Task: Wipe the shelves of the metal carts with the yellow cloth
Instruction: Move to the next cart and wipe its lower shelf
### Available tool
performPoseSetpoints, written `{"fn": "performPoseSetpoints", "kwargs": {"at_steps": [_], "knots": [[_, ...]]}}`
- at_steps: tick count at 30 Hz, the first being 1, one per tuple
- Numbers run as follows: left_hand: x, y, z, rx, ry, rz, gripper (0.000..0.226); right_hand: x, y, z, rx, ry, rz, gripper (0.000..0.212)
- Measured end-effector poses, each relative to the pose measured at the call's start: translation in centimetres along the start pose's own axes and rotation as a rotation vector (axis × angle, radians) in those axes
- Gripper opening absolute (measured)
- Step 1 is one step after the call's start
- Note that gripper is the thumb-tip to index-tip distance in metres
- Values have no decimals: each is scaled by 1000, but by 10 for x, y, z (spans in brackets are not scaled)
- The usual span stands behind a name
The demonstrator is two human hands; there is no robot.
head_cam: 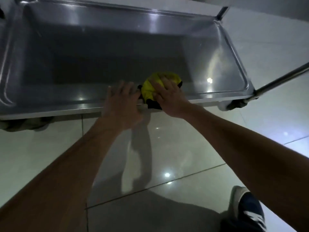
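Two hands at near edge of low cart shelf [117,47] — right hand [168,96] flat, fingers spread, pressing yellow cloth [164,79]; left hand [122,104] open beside it, blurred. Risk: bunched cloth overhangs rim, could slip onto floor [50,148]; castered cart may roll under push.

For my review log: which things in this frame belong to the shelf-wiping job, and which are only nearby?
Job:
yellow cloth, bunched at the shelf's near edge
cart shelf
right hand, pressing on the cloth
left hand, open beside the cloth

Nearby only:
tiled floor
shoe
cart wheel
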State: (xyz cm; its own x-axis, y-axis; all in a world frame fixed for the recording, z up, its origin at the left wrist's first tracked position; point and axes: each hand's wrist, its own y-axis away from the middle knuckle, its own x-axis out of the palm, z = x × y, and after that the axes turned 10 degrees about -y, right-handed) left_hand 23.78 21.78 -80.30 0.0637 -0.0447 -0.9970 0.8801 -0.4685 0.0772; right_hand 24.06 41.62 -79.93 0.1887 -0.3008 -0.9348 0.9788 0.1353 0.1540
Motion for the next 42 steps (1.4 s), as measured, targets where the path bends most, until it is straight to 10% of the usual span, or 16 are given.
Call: {"fn": "performPoseSetpoints", "kwargs": {"at_steps": [11,26,35,42], "knots": [[-22,-25,-51,-172,66,-187,66,-18,-3,-67,-216,-71,-47,53],[-36,-127,-271,-68,107,-195,31,-95,42,-314,129,-71,-258,53],[-23,-116,-254,-21,217,-345,24,-96,46,-314,178,-100,-291,55],[-11,-90,-166,-333,-9,-282,25,-82,22,-259,138,-100,-233,59]]}}
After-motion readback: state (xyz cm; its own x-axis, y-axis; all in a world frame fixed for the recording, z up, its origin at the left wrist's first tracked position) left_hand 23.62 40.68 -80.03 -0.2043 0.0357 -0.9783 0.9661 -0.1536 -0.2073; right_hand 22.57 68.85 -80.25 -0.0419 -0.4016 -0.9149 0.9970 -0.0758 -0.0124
